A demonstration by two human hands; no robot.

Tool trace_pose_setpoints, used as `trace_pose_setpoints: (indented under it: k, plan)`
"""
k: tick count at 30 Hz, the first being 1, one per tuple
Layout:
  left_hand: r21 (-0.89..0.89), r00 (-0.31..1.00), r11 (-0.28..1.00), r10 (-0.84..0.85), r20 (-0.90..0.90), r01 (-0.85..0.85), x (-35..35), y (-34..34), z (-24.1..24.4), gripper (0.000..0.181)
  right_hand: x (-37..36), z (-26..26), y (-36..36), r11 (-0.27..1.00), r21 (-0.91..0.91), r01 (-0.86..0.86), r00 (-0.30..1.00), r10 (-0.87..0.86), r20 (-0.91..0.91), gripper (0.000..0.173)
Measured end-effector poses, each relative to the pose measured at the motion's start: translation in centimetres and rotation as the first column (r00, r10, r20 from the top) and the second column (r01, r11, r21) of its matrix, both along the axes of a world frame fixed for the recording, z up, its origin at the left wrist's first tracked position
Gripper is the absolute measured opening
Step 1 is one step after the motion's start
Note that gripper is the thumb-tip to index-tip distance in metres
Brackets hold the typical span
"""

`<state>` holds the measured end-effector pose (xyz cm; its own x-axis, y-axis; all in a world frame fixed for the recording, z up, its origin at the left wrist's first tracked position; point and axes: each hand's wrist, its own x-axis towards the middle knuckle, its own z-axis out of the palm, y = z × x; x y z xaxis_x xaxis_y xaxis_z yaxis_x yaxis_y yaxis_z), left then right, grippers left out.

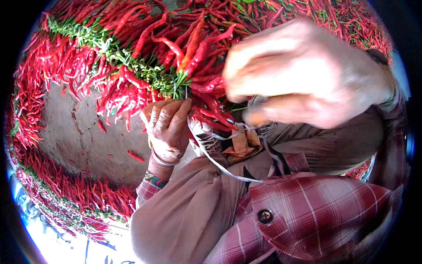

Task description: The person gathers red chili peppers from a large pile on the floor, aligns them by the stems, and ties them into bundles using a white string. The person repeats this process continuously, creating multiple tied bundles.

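Long red chilli peppers are tied by their green stems into a thick braid (132, 61) that runs from the upper left to the middle. At its near end, my left hand (169, 127) is closed on the stems and a white cord (211, 160), its fingers just below a small bunch of chillies (194, 49) lying on the braid. The cord hangs from there towards my lap. My right hand (296, 76), blurred and brightly lit, is right of the bunch with its fingers bent; whether it holds the cord is not clear.
Loose chillies (349, 19) are heaped at the top right. Another chilli braid (66, 198) curves along the left and lower left. Bare concrete floor (89, 138) with a few fallen chillies lies inside the curve. My bent legs (197, 201) and a laced shoe (211, 142) are close below my hands.
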<state>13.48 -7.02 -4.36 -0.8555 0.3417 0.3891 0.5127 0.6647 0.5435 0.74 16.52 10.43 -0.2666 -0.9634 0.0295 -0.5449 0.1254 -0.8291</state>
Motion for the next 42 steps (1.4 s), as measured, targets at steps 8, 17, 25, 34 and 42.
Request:
trace_pose_setpoints:
  k: [8, 17, 25, 34, 42]
  plan:
    - [0.202, 0.996, 0.977, 0.081, -0.046, -0.070, 1.8, -1.9, 1.4, 0.028, 6.6, -10.3, -7.8, 0.957, -0.076, 0.279, 0.951, -0.286, -0.114, 0.018]
    - [0.455, 0.870, 0.834, -0.443, 0.214, 0.312, -0.1, -0.8, -2.9, 0.030, 8.2, -5.6, -10.0, 0.986, -0.118, 0.116, 0.976, -0.135, -0.172, 0.014]
    - [0.143, 0.990, 0.980, 0.133, 0.054, -0.139, -4.4, 9.6, -2.0, 0.064, 7.9, -5.2, -11.4, 0.994, 0.006, 0.114, 0.992, -0.114, 0.060, 0.029]
    - [0.069, 0.996, 0.997, -0.034, 0.080, 0.028, -3.7, 8.9, -5.5, 0.072, 7.3, -4.8, -18.6, 0.923, -0.088, 0.375, 0.735, -0.238, 0.635, 0.036]
    - [0.017, 0.993, 0.998, -0.057, 0.104, 0.056, -4.3, 8.8, -6.1, 0.062, 2.3, 0.2, -12.5, 0.921, -0.066, 0.383, 0.906, -0.361, 0.220, 0.020]
